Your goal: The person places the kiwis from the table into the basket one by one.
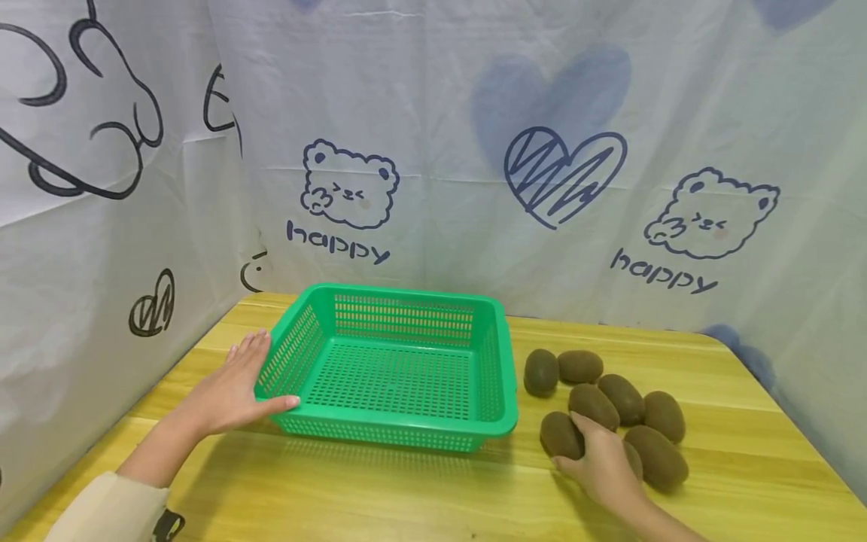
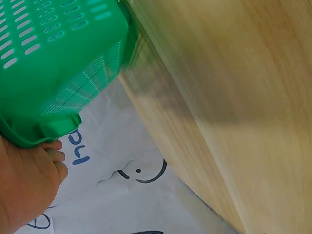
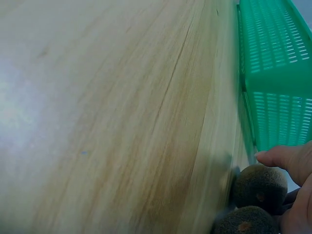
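My left hand [image 1: 233, 388] rests against the left side of an unfilled green plastic basket [image 1: 400, 418], its fingers stretched along the outside and its thumb over the front left corner. In the left wrist view, the fingertips [image 2: 57, 158] show just past the basket rim. On the right, my right hand [image 1: 603, 463] grips a brown fuzzy kiwi [image 1: 561, 435] at the front of a loose group, with thumb and fingers on either side of it. Beside that kiwi, the right wrist view has a second kiwi [image 3: 246, 222] close to the palm. Another kiwi [image 1: 634, 459] is partly hidden behind the hand.
Several more kiwis lie close together right of the basket, among them one kiwi [image 1: 542, 373] nearest its side and a larger kiwi [image 1: 655, 458] at the front right. All stand on a yellow wood-grain table [image 1: 379, 497]. A printed white cloth [image 1: 447, 226] hangs behind it.
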The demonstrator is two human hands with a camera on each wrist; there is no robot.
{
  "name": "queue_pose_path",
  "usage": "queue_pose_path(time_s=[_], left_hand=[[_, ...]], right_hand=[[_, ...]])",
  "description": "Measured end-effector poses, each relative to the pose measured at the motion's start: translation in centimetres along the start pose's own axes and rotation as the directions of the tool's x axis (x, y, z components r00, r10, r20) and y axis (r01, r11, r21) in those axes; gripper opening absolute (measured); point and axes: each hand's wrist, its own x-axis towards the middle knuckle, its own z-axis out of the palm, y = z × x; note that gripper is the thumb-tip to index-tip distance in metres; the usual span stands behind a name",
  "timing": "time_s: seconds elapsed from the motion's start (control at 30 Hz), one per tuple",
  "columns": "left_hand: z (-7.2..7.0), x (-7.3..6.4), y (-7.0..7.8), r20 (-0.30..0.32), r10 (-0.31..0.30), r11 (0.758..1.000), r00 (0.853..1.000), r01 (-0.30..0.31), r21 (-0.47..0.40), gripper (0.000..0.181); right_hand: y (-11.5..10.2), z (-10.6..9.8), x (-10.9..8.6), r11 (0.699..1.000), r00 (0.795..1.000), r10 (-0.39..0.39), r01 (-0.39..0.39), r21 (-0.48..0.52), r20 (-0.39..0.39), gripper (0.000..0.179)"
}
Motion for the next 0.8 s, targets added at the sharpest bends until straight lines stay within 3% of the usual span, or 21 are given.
queue_pose_path(time_s=[0.6,0.8], left_hand=[[-0.01,-0.06,-0.04,-0.001,-0.011,1.000,1.000,0.011,-0.006,0.109],[0.04,-0.08,0.01,-0.004,-0.007,1.000,1.000,0.007,-0.008,0.108]], right_hand=[[0.16,0.24,0.58,0.998,1.000,0.018,-0.019,0.052,0.008,0.059],[0.11,-0.11,0.78,0.993,0.999,0.006,0.001,0.114,-0.053,0.055]])
